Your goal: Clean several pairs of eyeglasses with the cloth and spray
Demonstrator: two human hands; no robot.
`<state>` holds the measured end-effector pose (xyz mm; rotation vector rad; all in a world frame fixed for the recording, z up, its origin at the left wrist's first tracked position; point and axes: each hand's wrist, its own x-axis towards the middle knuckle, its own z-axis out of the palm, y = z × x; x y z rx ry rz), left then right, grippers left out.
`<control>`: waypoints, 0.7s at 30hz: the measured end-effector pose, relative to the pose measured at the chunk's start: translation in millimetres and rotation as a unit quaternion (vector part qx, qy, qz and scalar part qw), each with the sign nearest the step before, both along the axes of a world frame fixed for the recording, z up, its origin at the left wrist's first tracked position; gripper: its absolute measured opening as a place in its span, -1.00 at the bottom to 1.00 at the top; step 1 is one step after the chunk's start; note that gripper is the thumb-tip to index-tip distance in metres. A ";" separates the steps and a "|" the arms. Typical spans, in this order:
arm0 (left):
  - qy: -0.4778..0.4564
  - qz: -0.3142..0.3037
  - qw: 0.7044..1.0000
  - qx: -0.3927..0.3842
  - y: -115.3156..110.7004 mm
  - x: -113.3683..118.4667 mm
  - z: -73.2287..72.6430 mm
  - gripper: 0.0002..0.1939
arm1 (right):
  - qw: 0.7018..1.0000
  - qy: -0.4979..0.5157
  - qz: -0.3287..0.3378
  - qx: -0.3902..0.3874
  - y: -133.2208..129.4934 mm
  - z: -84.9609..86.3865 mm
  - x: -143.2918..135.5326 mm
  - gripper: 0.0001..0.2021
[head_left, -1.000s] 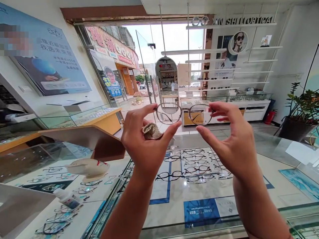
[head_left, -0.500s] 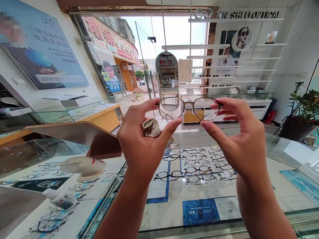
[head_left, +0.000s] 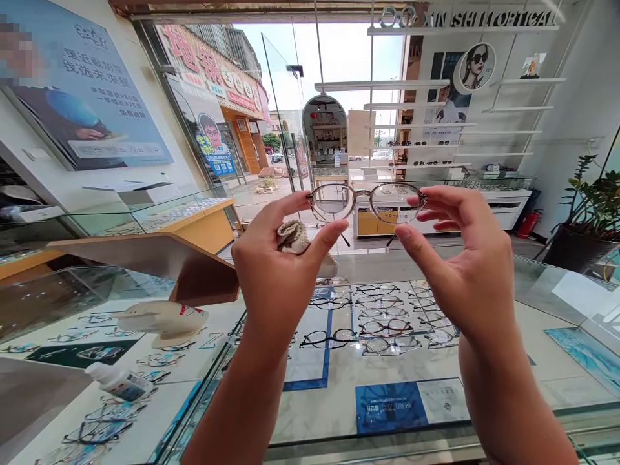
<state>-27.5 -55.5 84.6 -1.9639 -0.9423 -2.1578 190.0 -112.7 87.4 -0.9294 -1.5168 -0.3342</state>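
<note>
A pair of round thin-framed glasses (head_left: 363,193) is held up in front of the shop window, over the glass display case. My left hand (head_left: 276,278) pinches the frame's left end and also has a crumpled grey-beige cloth (head_left: 292,237) tucked in its palm. At the frame's right end, my right hand (head_left: 467,265) grips near the hinge with fingers and thumb. The temple tips show below the lenses. Rows of glasses (head_left: 380,303) lie in the case beneath.
On the left stand a white bottle (head_left: 121,382), a beige hand-shaped object (head_left: 162,321) and a brown angled panel (head_left: 155,258). A blue-and-white card (head_left: 411,407) lies near the front edge. A potted plant (head_left: 581,219) and fire extinguisher (head_left: 527,224) are at the right.
The glasses have tilted, and their temple tips now show lower, beneath both lenses. Both thumbs have shifted slightly upward. The camera view has moved a little.
</note>
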 end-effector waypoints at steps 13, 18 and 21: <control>0.015 0.046 0.998 0.043 -1.5 1.1 -2.2 -0.54 | 0.999 0.003 -0.042 0.022 5.1 -8.0 -3.1 -0.58; 0.012 0.049 0.999 0.014 -10.7 2.2 1.4 -0.59 | 0.997 -0.015 -0.068 0.013 5.7 -6.7 -4.8 -0.57; 0.008 0.050 0.999 0.013 -13.2 2.3 1.8 -0.60 | 0.997 -0.019 -0.069 0.009 6.6 -6.1 -6.3 -0.54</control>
